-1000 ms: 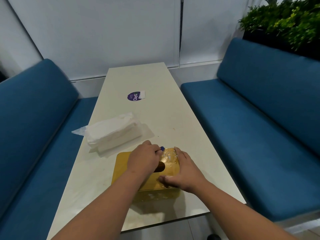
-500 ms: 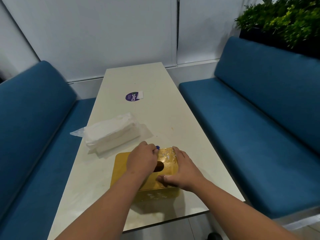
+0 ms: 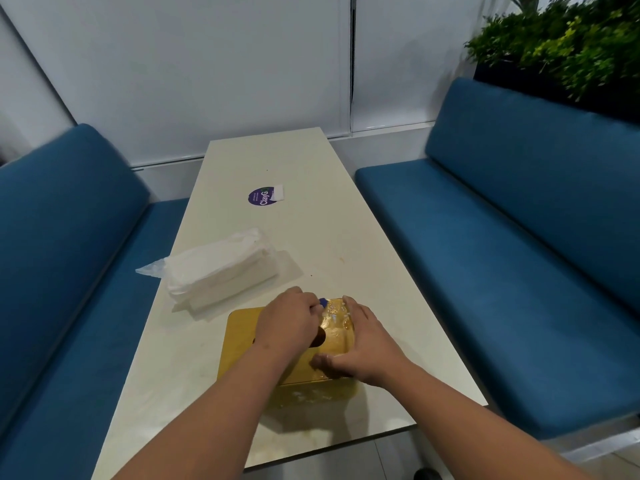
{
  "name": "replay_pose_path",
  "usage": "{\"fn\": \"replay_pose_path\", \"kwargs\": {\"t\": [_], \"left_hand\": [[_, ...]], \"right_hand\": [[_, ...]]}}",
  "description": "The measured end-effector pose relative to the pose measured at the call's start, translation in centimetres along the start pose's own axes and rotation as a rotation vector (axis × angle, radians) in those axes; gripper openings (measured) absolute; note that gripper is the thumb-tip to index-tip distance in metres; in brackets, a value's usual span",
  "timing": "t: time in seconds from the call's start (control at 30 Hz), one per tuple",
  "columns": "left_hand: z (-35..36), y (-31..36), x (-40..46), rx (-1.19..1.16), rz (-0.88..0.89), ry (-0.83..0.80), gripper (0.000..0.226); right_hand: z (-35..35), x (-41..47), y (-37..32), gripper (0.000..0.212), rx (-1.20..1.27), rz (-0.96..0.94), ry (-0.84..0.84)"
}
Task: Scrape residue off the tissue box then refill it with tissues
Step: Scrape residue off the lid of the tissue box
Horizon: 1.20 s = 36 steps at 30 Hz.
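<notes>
Head view gives us a long pale table running away from us between two blue benches, one left of our hands and one right of them, with a white wall behind and a green planter far off to the upper right. Beyond our left hand lies a pack of tissues in clear wrap, and farther off a purple sticker. That left hand is curled round a small tool whose blue tip alone shows; what the tool is we cannot tell. It works on top of the gold tissue box, which sits under both hands near the table's near edge. Pale residue specks the lid between the hands. Our right hand grips the box's right end, thumb on the near side. The box's oval slot is mostly hidden.
</notes>
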<state>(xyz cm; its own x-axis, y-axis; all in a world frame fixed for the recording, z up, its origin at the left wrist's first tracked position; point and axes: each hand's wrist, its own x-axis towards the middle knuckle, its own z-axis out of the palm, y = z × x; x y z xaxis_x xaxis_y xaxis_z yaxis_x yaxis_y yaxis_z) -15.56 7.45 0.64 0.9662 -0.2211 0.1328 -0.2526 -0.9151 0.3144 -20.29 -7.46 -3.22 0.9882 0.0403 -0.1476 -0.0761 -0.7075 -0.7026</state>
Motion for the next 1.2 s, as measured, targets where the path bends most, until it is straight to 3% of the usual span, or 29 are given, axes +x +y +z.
{"fn": "replay_pose_path", "kwargs": {"t": [0.27, 0.5, 0.7, 0.8, 0.97, 1.03, 1.1, 1.2], "left_hand": [[-1.9, -6.2, -0.8, 0.057, -0.243, 0.118, 0.028], [-0.5, -1.1, -0.5, -0.002, -0.061, 0.022, 0.027], [-1.6, -5.2, -0.4, 0.037, -0.202, 0.093, 0.028], [-0.7, -2.7, 0.1, 0.020, -0.126, 0.071, 0.029], [0.6, 0.7, 0.6, -0.072, 0.033, 0.060, 0.026], [0.7, 0.9, 0.8, -0.155, 0.127, 0.065, 0.024], [0.7, 1.0, 1.0, -0.205, 0.243, -0.002, 0.023], [0.9, 0.8, 1.2, -0.138, 0.396, -0.152, 0.026]], "right_hand": [[-0.1, 0.0, 0.2, 0.129, 0.001, 0.004, -0.031], [0.1, 0.1, 0.1, 0.130, 0.027, -0.002, -0.009], [0.2, 0.1, 0.4, 0.130, 0.065, -0.003, -0.020], [0.4, 0.0, 0.5, 0.136, 0.167, 0.034, 0.009], [0.7, -0.1, 0.4, 0.106, 0.253, 0.022, 0.058], [0.7, 0.0, 0.3, 0.104, 0.273, 0.017, 0.066], [0.8, 0.1, 0.5, 0.106, 0.306, 0.023, 0.062], [1.2, 0.1, 0.9, 0.092, 0.342, 0.046, 0.056]]}}
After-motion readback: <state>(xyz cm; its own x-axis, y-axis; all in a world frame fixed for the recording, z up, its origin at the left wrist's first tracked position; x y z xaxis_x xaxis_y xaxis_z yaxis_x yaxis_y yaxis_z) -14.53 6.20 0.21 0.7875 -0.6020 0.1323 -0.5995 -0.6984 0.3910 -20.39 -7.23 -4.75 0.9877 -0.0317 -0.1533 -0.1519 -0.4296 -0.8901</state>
